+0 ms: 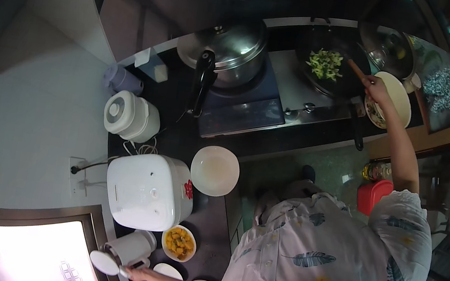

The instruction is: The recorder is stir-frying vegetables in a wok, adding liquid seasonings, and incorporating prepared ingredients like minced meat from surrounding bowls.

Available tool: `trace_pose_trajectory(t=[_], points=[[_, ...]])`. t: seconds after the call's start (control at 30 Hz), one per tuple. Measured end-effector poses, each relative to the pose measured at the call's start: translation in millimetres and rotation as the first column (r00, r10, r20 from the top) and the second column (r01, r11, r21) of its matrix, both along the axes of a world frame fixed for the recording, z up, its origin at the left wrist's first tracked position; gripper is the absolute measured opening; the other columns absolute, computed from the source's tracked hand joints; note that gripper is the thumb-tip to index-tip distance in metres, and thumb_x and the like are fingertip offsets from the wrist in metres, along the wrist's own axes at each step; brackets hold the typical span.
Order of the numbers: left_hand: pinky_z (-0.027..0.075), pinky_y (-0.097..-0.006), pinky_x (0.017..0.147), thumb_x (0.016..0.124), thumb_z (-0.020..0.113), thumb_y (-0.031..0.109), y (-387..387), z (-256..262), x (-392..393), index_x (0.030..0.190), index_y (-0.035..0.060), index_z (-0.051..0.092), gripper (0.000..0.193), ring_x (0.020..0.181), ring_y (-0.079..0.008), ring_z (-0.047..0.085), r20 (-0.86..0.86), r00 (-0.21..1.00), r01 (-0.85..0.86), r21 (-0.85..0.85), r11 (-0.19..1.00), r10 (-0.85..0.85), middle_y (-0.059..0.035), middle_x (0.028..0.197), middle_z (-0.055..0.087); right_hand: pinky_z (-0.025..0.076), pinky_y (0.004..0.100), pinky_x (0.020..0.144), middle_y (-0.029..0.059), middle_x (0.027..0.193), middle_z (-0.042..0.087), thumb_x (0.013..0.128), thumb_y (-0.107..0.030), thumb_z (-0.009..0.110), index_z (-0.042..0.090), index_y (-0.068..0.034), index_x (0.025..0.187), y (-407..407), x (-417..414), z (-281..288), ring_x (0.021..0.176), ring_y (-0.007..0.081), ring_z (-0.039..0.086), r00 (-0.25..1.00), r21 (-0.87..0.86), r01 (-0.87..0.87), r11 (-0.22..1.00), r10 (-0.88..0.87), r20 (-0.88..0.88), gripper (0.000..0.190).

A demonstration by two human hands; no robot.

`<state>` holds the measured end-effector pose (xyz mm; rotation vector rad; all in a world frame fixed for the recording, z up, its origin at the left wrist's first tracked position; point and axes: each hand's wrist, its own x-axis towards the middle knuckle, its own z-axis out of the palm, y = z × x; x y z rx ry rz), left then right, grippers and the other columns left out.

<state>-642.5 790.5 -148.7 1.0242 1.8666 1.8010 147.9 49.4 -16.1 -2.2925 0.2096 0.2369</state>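
Observation:
My right hand (375, 91) grips the wooden handle (356, 69) of a cooking utensil over a dark wok (332, 84). Its working end is hard to make out against the pan. Chopped green vegetables (325, 64) lie in the wok, which sits on a stove (284, 71). Under my right forearm is a cream bowl (396, 95). At lower left, my left hand (137, 274) pinches the edge of a white round lid (104, 262). That lid is beside the dark open mouth of a white jug or kettle (130, 246).
A pressure cooker (236, 62) stands on an induction hob (241, 117), its black handle jutting toward me. Along the left counter are a white rice cooker (144, 189), a small white appliance (129, 114), a white bowl (215, 171) and a bowl of orange chunks (179, 243).

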Motion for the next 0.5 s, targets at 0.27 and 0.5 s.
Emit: trace_pose_trajectory(t=[0.27, 0.5], points=[[0.052, -0.0329, 0.071, 0.072, 0.069, 0.007, -94, 141, 85, 0.095, -0.0036, 0.068, 0.025, 0.079, -0.0205, 0.063, 0.018, 0.918, 0.387, 0.169, 0.906, -0.396, -0.0114, 0.087, 0.067, 0.052, 0.0415, 0.067, 0.0171, 0.084, 0.068, 0.088, -0.032, 0.059, 0.062, -0.005, 0.117, -30, 18, -63, 0.073, 0.0322, 0.067, 0.965, -0.409, -0.005, 0.912, 0.112, 0.237, 0.04], [0.051, -0.0318, 0.071, 0.07, 0.066, 0.003, -198, 232, 150, 0.09, -0.0045, 0.068, 0.021, 0.08, -0.0193, 0.062, -0.019, 0.747, 0.659, 0.157, 0.736, -0.664, -0.0108, 0.083, 0.065, 0.051, 0.0445, 0.081, 0.0202, 0.096, 0.067, 0.085, -0.032, 0.059, 0.066, -0.006, 0.109, -45, 5, 19, 0.092, 0.036, 0.064, 0.988, -0.484, -0.078, 0.872, 0.133, 0.081, 0.036]])
